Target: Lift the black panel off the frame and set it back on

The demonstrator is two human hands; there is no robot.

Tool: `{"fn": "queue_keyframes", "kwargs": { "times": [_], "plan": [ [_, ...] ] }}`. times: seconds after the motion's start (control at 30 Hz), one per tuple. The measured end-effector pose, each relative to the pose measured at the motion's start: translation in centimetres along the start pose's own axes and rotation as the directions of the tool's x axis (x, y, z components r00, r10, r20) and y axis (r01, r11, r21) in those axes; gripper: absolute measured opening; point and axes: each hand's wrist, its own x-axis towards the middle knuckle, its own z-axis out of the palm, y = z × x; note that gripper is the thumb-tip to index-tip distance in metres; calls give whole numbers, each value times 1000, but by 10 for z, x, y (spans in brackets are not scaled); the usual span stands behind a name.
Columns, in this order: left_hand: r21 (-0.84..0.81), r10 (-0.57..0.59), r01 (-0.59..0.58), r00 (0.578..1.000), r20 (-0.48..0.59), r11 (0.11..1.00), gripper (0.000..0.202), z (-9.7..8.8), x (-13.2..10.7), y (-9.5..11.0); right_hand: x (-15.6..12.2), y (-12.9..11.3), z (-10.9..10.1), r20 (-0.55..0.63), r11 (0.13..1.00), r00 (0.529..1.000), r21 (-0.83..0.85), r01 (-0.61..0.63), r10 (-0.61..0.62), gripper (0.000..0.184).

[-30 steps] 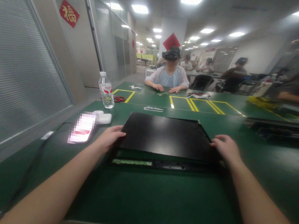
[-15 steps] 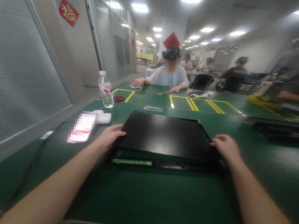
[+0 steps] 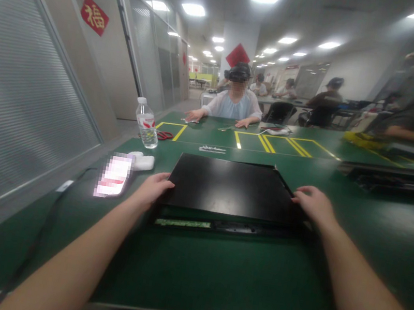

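Observation:
A flat, glossy black panel (image 3: pixel 225 187) is held by its two side edges over the green table. My left hand (image 3: pixel 155 188) pinches the left edge, its thumb showing near the corner. On the opposite edge, my right hand (image 3: pixel 313 203) grips with bent fingers; some fingertips are hidden behind the panel. Beneath the panel's near edge shows a black frame (image 3: pixel 254 229), with a green circuit-board strip (image 3: pixel 182 223) along its left part. The panel covers the rest of the frame, and I cannot tell whether the two touch.
A lit phone (image 3: pixel 114 177), a white case (image 3: pixel 143 161) and a water bottle (image 3: pixel 147 124) stand left, near red-handled scissors (image 3: pixel 166 136). Small pale strips (image 3: pixel 212 149) lie beyond the panel. Long black parts (image 3: pixel 403 182) lie right. A person (image 3: pixel 233 101) sits opposite.
My hands and the black panel stay almost where they were. Across the table, the other person's hand on the left side of the view has shifted slightly right.

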Motion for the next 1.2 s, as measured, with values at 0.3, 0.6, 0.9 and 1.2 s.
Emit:
{"fn": "queue_keyframes", "kwargs": {
  "times": [0.3,0.6,0.9,1.2],
  "plan": [
    [49,7,-6,1000,-12,999,33,2,-3,2,-4,-4,-2,23,998,1000,-59,7,-5,20],
    [68,-30,30,1000,-5,997,38,3,-3,1,4,6,6,-14,988,995,-123,98,-100,30],
    [18,-19,19,999,33,1000,41,0,3,-5,0,3,4,-1,988,995,-119,94,-95,31],
    [16,-7,6,999,38,1000,42,0,3,-6,1,3,3,15,983,994,-148,108,-107,30]
  ]
}}
